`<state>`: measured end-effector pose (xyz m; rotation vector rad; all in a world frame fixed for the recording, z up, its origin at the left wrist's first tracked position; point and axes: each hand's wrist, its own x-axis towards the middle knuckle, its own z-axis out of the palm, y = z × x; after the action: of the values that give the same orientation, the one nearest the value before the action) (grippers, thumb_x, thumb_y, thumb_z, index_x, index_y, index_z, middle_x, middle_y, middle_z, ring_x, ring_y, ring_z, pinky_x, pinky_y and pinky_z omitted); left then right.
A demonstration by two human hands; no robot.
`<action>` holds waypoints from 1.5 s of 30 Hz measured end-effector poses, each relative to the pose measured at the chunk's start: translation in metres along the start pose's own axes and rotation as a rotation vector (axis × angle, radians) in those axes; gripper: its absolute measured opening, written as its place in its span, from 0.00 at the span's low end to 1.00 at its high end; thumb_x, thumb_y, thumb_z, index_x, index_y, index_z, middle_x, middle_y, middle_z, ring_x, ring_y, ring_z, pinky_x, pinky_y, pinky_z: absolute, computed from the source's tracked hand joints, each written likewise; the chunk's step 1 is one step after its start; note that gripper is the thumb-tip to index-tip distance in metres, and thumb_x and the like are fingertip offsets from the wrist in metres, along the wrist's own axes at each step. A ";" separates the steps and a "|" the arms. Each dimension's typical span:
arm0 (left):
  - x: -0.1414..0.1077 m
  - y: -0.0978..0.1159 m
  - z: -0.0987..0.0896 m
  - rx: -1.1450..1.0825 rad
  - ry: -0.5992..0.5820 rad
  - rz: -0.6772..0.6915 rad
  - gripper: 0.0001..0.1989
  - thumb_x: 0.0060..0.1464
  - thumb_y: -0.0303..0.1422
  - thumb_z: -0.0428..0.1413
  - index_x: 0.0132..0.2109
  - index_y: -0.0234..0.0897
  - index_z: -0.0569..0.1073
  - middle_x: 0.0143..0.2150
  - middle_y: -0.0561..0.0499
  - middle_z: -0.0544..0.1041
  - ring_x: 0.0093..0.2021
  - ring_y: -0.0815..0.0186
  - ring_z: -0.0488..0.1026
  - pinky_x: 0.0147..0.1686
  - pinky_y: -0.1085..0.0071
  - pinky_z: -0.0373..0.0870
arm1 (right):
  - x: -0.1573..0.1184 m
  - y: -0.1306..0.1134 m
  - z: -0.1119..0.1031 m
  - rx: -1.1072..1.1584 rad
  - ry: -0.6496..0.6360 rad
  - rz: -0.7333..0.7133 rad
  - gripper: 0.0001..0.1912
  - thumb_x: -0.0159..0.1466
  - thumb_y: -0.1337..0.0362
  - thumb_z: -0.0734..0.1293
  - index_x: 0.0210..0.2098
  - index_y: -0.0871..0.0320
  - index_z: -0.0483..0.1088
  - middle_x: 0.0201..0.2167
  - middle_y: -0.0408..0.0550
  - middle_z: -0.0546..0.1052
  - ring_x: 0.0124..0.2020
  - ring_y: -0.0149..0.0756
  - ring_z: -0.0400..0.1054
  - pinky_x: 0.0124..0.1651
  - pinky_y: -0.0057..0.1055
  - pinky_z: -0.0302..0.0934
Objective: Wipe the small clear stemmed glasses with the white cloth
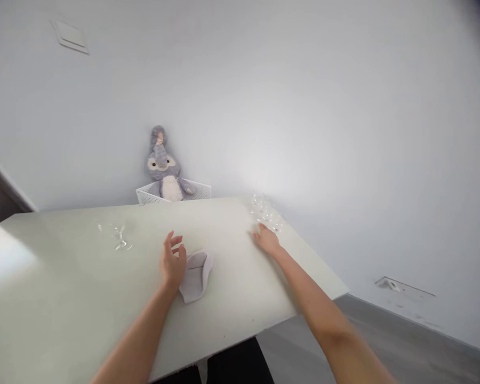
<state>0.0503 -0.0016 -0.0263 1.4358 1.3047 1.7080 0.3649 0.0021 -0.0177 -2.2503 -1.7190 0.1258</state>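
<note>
My left hand (174, 261) hovers over the table with its fingers loosely bent and apart, holding nothing. Just right of it, partly behind its edge, lies a folded light grey cloth (196, 277). Farther right, my right hand (267, 239) reaches close to a group of clear drinking glasses (266, 212). Its thumb and a fingertip show slightly apart, and nothing is visible between them; whether it touches the nearest glass is unclear. A clear stemmed glass (120, 237) stands at the left on the table, blurred and hard to outline.
The pale table (232, 314) ends at the right in a corner above a grey floor (368, 341). Behind its far edge, a grey plush toy (160, 165) sits in a white perforated basket (202, 191) against the wall. A switch plate (70, 36) is on the wall.
</note>
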 end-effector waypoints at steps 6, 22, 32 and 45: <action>0.016 -0.004 -0.012 -0.091 0.185 0.025 0.20 0.48 0.26 0.51 0.49 0.44 0.64 0.40 0.51 0.73 0.39 0.69 0.69 0.35 0.75 0.63 | 0.002 -0.003 -0.006 -0.003 0.011 0.037 0.23 0.62 0.61 0.55 0.53 0.67 0.58 0.51 0.63 0.65 0.47 0.45 0.64 0.45 0.35 0.55; 0.093 -0.013 -0.072 -0.753 0.687 -0.606 0.18 0.58 0.37 0.36 0.55 0.42 0.47 0.38 0.47 0.68 0.31 0.70 0.70 0.30 0.70 0.70 | -0.058 -0.134 0.036 0.553 -0.416 -0.224 0.28 0.56 0.40 0.53 0.23 0.60 0.65 0.17 0.44 0.69 0.16 0.29 0.62 0.23 0.26 0.53; 0.124 -0.019 -0.084 -1.187 0.543 -0.679 0.26 0.53 0.53 0.34 0.55 0.46 0.45 0.48 0.40 0.62 0.40 0.64 0.72 0.32 0.65 0.72 | -0.067 -0.130 0.052 0.916 -0.353 -0.171 0.19 0.51 0.47 0.63 0.24 0.58 0.59 0.16 0.36 0.63 0.14 0.23 0.54 0.17 0.22 0.48; 0.100 0.010 -0.053 -1.116 0.505 -0.644 0.15 0.52 0.43 0.49 0.41 0.39 0.58 0.41 0.44 0.66 0.40 0.67 0.71 0.32 0.73 0.72 | -0.058 -0.130 0.040 1.812 -0.180 0.074 0.15 0.46 0.64 0.69 0.33 0.57 0.65 0.26 0.40 0.73 0.25 0.30 0.66 0.28 0.26 0.61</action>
<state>-0.0259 0.0639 0.0261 -0.0522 0.6344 1.8407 0.2184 -0.0152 -0.0249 -0.8512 -0.7224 1.2752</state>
